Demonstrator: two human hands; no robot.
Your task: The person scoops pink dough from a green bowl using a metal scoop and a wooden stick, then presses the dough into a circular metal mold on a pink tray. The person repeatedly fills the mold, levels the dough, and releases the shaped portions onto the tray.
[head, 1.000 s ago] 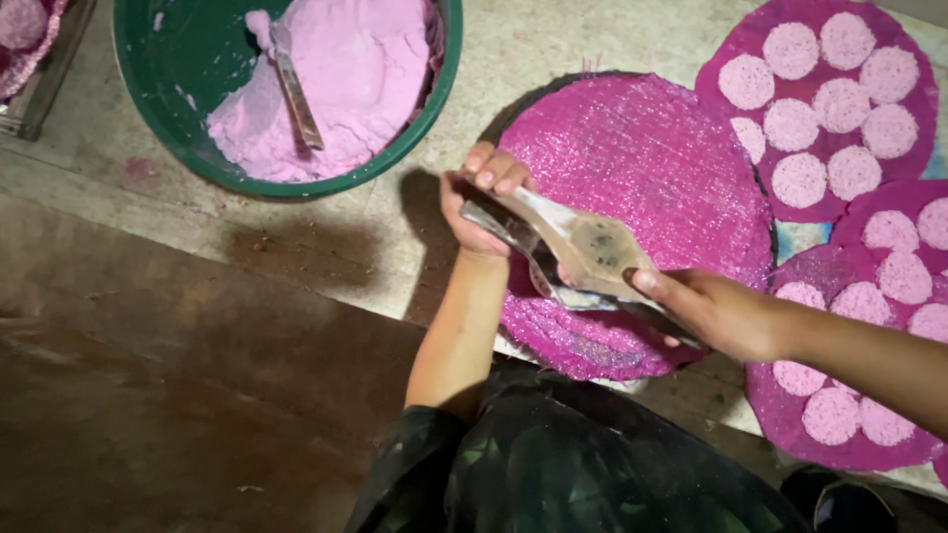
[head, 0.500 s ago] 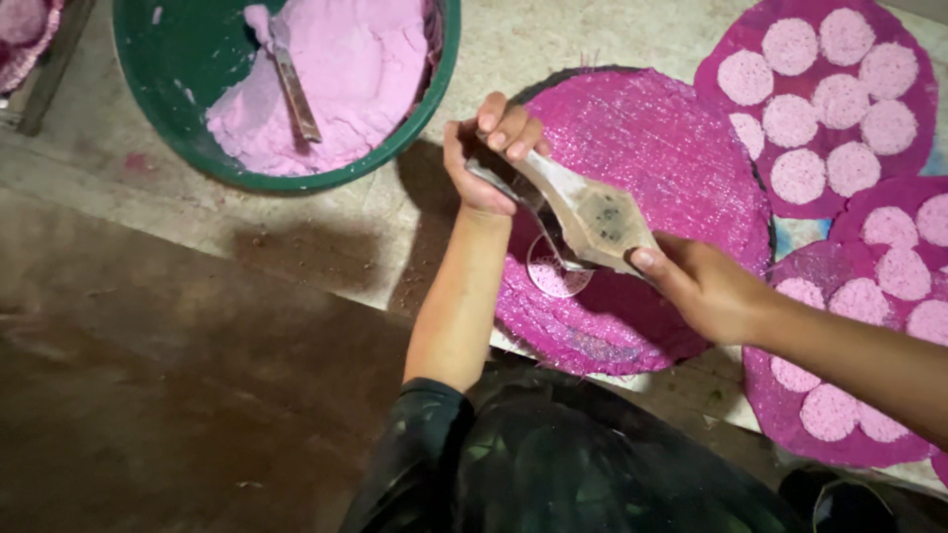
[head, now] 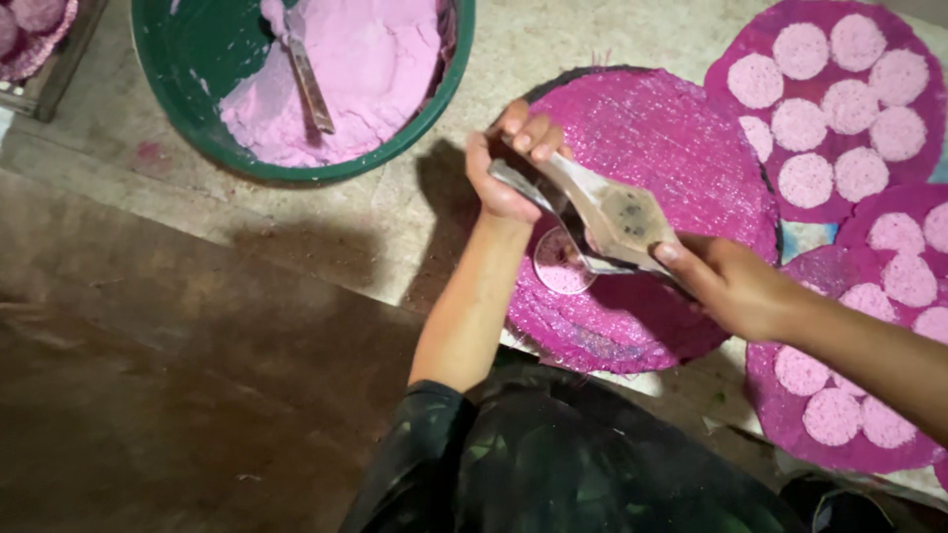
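Worn concrete ledge, dim light. Left hand (head: 509,168) and right hand (head: 726,281) each closed on one end of a flat metal press (head: 612,217), held over the magenta mat (head: 671,148). Rigid, likely light; the pink disc (head: 561,265) beneath looks soft, fragile. Batter basin (head: 197,109) beyond.

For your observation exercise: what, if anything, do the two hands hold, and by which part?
Both hands hold one flat metal press tool: the left hand grips its upper end, the right hand its lower end, over the magenta mat.
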